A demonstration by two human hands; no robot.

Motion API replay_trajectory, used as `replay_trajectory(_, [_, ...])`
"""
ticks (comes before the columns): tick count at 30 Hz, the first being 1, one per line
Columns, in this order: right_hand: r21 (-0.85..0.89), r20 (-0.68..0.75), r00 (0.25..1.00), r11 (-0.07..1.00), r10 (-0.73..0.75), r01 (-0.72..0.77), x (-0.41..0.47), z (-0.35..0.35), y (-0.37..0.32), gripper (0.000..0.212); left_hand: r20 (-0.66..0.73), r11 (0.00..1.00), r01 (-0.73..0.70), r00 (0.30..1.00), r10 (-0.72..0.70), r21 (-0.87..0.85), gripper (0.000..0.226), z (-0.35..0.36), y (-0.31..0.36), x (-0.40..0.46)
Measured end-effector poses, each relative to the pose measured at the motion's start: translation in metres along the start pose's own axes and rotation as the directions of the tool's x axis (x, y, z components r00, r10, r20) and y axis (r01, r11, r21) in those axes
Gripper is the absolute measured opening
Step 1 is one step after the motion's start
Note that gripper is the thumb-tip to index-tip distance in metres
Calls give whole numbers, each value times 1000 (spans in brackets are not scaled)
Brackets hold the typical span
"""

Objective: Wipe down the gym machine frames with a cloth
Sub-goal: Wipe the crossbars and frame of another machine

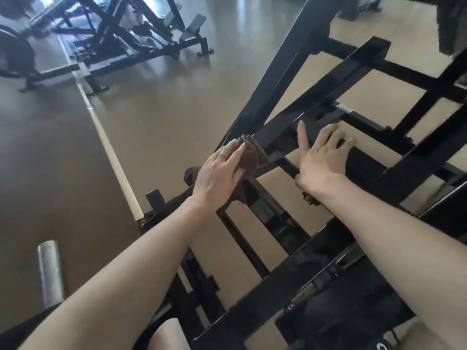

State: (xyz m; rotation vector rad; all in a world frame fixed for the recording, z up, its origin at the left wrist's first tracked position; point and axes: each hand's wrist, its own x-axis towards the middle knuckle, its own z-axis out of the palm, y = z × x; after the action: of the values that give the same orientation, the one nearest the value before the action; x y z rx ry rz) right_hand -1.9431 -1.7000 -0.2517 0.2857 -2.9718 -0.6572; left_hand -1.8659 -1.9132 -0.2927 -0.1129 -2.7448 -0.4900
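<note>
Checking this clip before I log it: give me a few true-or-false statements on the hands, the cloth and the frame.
1. The left hand presses a brown cloth against the black frame. True.
2. The right hand holds a spray bottle. False: it holds nothing and rests on a frame bar, fingers spread.
3. The cloth is white. False: it is brown.
4. A ring shows on a left-hand finger. True.
5. A pale bar lies on the floor to the left. True.
</note>
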Motion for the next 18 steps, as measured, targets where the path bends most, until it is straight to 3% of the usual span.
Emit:
replay_trajectory(3, [8,-57,998,1000,-5,6,-1,3,2,129,0,999,-35,999,35,5,51,-5,-21,-29])
replay_trajectory(11, [30,-43,999,1000,5,-3,-4,5,2,126,55,983,170,983,-174,71,56,-40,-95,-168])
replay_trajectory(16, [59,107,993,996,54,-61,-2,-14,-8,121,60,965,254,964,-259,68,53,-40,-88,-153])
replay_trajectory(18, [162,11,996,983,-85,83,-6,-33,-29,103,72,970,239,968,-242,49,51,-37,-81,-131])
